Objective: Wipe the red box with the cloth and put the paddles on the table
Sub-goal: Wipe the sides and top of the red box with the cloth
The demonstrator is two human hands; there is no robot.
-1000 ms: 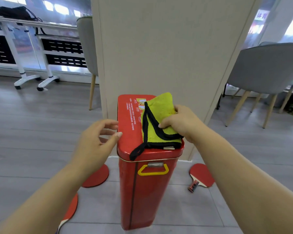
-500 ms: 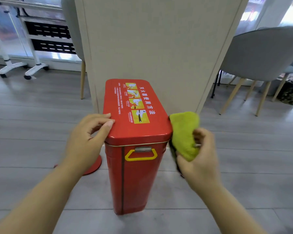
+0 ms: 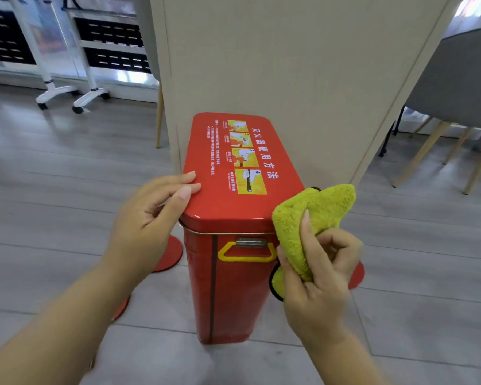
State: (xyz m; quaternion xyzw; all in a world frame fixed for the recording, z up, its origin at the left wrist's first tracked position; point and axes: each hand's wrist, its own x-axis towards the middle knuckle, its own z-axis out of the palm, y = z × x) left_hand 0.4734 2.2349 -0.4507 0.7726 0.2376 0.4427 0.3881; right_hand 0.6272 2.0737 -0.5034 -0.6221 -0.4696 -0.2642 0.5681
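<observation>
A tall red metal box (image 3: 233, 287) with a yellow handle and a printed lid stands on the floor against a beige pillar. My left hand (image 3: 150, 218) rests on the lid's left edge, fingers on top. My right hand (image 3: 317, 276) grips a bunched yellow-green cloth (image 3: 311, 215) against the box's upper right side. Red paddles lie on the floor: one (image 3: 170, 254) left of the box behind my left wrist, another (image 3: 121, 308) nearer under my left forearm, a third (image 3: 356, 275) right of the box, mostly hidden by my right hand.
The beige pillar (image 3: 289, 65) rises directly behind the box. Grey chairs with wooden legs (image 3: 456, 87) stand at the right. White wheeled table legs (image 3: 67, 93) are at the back left. Grey plank floor surrounds the box.
The cloth came off the lid and now sits bunched at the box's right side in my right hand. My left hand settled onto the lid's left edge.
</observation>
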